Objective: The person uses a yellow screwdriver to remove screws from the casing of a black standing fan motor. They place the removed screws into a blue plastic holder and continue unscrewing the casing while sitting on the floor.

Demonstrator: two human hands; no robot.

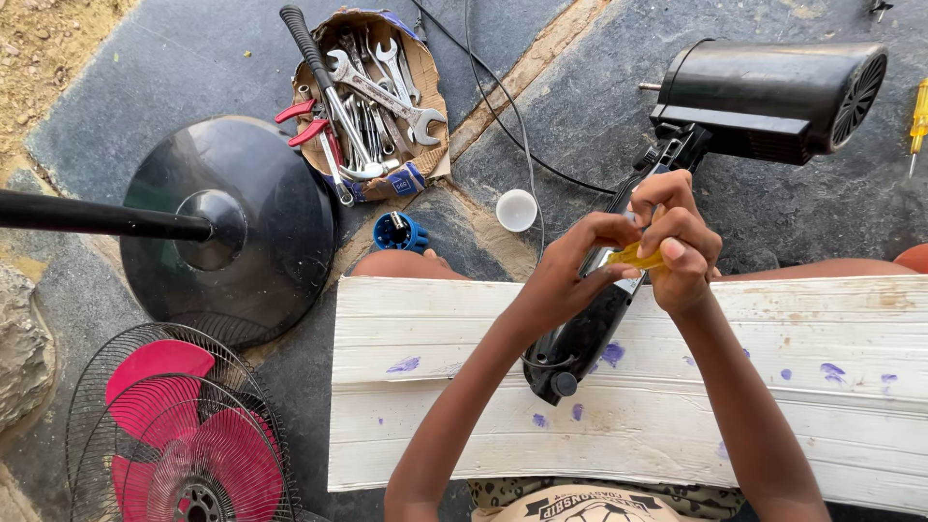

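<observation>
A black fan motor housing with its black neck piece lies across a white wooden board on my lap. My left hand and my right hand meet above the neck. Both pinch a small yellow tool handle pressed against the neck. The tip of the tool is hidden by my fingers.
A cardboard tray holds several wrenches and red-handled pliers. A black round fan base with its pole stands at left. A red fan blade in wire guards lies lower left. A white cap, a blue part, a yellow screwdriver.
</observation>
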